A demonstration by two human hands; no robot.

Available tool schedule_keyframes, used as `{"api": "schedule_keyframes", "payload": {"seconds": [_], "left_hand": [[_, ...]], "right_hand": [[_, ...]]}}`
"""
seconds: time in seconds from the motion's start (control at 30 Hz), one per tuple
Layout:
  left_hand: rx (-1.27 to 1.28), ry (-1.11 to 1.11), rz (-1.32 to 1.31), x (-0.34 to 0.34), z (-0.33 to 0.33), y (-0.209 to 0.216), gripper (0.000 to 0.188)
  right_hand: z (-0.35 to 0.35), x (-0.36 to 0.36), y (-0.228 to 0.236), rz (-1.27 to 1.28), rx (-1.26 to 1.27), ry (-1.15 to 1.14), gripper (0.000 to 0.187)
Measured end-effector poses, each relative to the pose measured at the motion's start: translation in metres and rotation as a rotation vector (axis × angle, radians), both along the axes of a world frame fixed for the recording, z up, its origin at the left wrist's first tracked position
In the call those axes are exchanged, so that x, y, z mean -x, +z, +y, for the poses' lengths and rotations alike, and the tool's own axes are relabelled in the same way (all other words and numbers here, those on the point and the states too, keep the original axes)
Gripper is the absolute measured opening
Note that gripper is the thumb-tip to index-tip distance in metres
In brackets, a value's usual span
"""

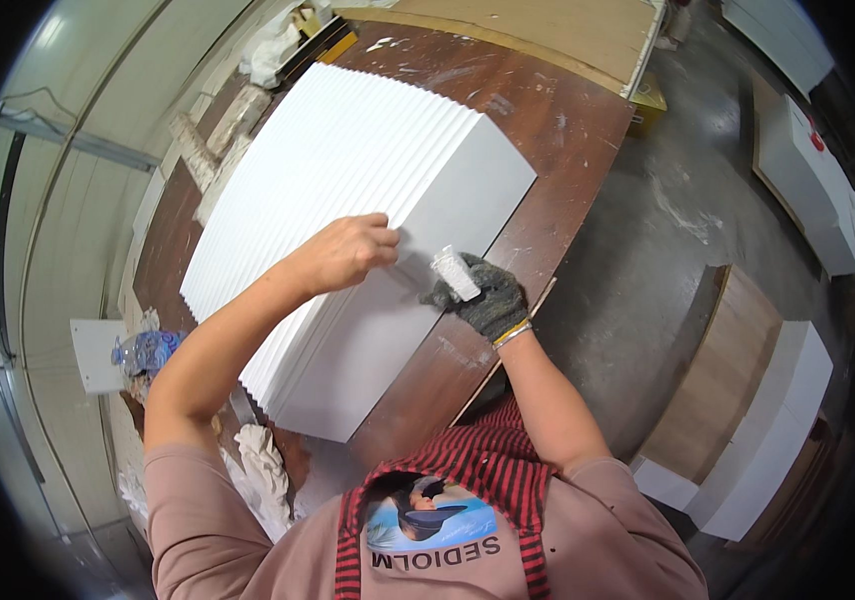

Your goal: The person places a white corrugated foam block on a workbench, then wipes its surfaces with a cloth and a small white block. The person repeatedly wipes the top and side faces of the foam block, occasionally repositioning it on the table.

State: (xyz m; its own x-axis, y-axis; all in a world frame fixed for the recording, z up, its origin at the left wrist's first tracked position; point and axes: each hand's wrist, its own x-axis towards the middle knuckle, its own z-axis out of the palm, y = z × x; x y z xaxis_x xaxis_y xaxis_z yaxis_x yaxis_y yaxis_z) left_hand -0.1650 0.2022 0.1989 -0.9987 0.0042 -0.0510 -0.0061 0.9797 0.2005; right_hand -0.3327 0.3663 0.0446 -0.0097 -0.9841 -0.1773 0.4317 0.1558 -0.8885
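Observation:
A large white panel (pixel 333 150) with a ribbed, fluted top and a smooth grey-white side face (pixel 473 185) lies before me on a brown table. My left hand (pixel 356 248), bare, is closed with its fingers curled at the edge between ribs and side face. Whatever it may pinch is hidden. My right hand (pixel 488 300) wears a dark grey knitted glove with a yellow cuff. It grips a small white block (pixel 456 272) with a rough-looking surface, held against or just above the side face; contact cannot be made out.
The brown tabletop (pixel 568 150) is scuffed with white marks. A plastic bottle (pixel 148 350) and crumpled white cloth (pixel 263 460) lie to the left. White-and-wood panels (pixel 748 420) stand on the grey floor at right. A pale board (pixel 538 25) sits beyond the table.

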Motion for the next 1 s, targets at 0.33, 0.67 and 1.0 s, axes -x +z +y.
{"api": "schedule_keyframes", "payload": {"seconds": [0.33,0.67,1.0], "left_hand": [[-0.063,0.130,-0.212,-0.215,0.131,0.017,0.006],[-0.094,1.383,0.474,-0.238,0.207,-0.024,0.013],[0.035,1.361,0.433,-0.227,0.213,-0.037,0.030]], "right_hand": [[-0.010,0.002,-0.037,-0.980,0.074,0.101,0.060],[-0.009,0.003,-0.022,-0.911,-0.008,0.067,0.032],[-0.011,0.008,-0.034,-0.813,-0.043,-0.029,0.025]]}}
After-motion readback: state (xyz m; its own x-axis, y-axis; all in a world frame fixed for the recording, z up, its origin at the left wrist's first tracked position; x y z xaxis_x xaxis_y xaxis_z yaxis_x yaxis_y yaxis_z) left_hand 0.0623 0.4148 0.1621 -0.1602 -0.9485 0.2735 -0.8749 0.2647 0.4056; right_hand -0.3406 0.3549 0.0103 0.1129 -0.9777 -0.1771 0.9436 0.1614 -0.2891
